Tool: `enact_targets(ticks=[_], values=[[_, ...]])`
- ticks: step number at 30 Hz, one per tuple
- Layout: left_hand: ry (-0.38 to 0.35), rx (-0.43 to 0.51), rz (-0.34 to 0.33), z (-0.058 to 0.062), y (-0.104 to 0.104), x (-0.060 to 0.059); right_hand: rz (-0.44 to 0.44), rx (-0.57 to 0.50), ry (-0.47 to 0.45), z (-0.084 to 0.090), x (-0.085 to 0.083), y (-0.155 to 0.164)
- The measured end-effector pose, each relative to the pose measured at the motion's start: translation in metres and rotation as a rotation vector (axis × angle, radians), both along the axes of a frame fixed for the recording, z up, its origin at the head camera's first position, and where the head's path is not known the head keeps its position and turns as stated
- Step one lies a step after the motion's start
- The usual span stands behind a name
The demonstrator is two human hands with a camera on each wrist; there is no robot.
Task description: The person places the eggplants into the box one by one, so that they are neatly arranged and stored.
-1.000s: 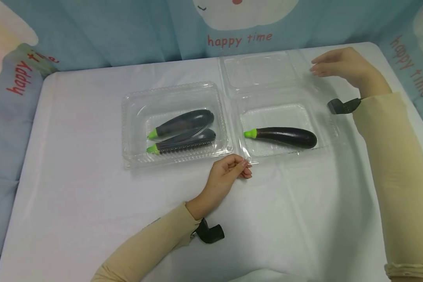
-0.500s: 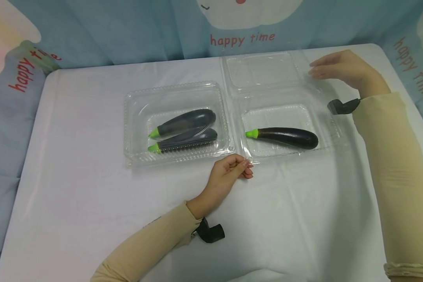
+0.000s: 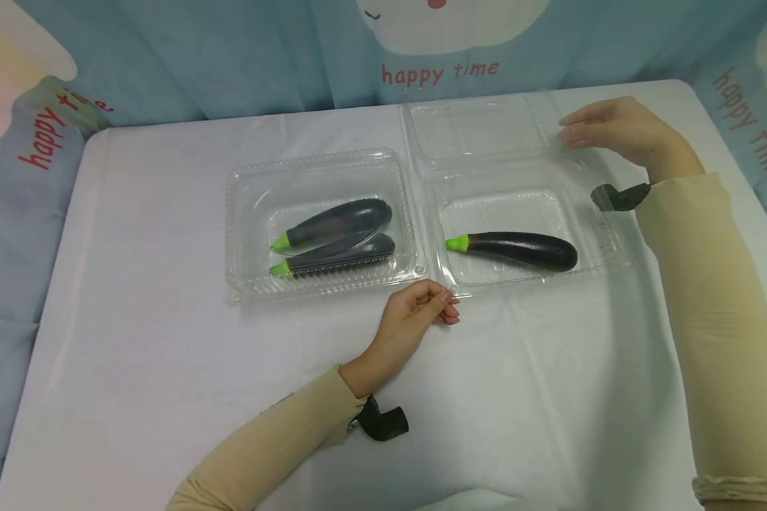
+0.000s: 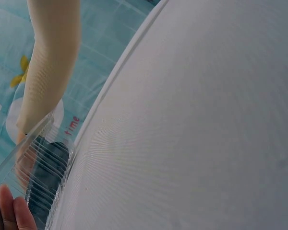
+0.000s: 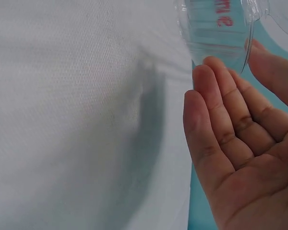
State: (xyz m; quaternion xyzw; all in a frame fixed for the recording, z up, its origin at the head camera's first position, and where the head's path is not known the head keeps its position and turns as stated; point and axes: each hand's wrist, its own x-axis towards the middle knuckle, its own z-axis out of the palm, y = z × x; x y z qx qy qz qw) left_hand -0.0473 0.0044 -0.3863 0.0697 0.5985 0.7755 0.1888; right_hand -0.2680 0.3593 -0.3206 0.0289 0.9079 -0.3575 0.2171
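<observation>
Left hand (image 3: pixel 415 312) on the sheet (image 3: pixel 166 369) at the near left corner of the open box (image 3: pixel 588 248); fingers curled, fingertips pinching the box's clear rim there; wrist view shows only two fingertips (image 4: pixel 9 211) against the ribbed plastic edge (image 4: pixel 43 177), so the grip itself reads from the head view only.
Right hand (image 3: pixel 620 128) at the right edge of the raised lid (image 3: pixel 476 128); fingers straight and held together, tips touching the lid's rim; wrist view confirms a flat palm (image 5: pixel 240 158) with fingertips against the clear plastic (image 5: pixel 216 28), thumb behind it; not curled round anything.
Open box sits right of centre, lid hinged up at the far side; one eggplant (image 3: pixel 518 250) lies inside on the tray floor, green stem pointing left, dark body to the right, roughly parallel to the near edge.
Closed box (image 3: pixel 322 220) just beside it on the left, edges touching or nearly so, cannot tell which; two eggplants (image 3: pixel 332 238) inside, side by side, stems left, seen through the lid.
Both arms in beige sleeves (image 3: pixel 709 319); black wrist mounts (image 3: pixel 383 422) on each.
Blue "happy time" cloth (image 3: pixel 230 57) behind the table.
</observation>
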Motion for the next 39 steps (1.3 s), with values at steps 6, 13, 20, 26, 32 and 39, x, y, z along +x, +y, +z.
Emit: enact_targets(ticks=[6, 13, 20, 26, 32, 39], values=[[0.003, -0.004, -0.005, -0.001, 0.0, 0.0, -0.055, -0.073, 0.031, -0.002, 0.003, 0.001], [0.001, -0.001, -0.009, -0.002, -0.002, -0.002, -0.131, -0.219, 0.113, -0.004, 0.006, -0.003], [-0.007, 0.009, -0.009, -0.003, -0.002, -0.002, -0.188, -0.301, 0.167, -0.006, 0.008, -0.005], [-0.011, -0.003, -0.008, -0.004, -0.002, -0.003, -0.21, -0.378, 0.22, -0.007, 0.01, -0.007], [-0.012, 0.001, -0.014, -0.004, -0.002, -0.004, -0.241, -0.363, 0.279, -0.006, 0.013, -0.008], [-0.004, 0.003, -0.013, -0.006, -0.003, -0.005, -0.262, -0.411, 0.334, -0.006, 0.015, -0.01]])
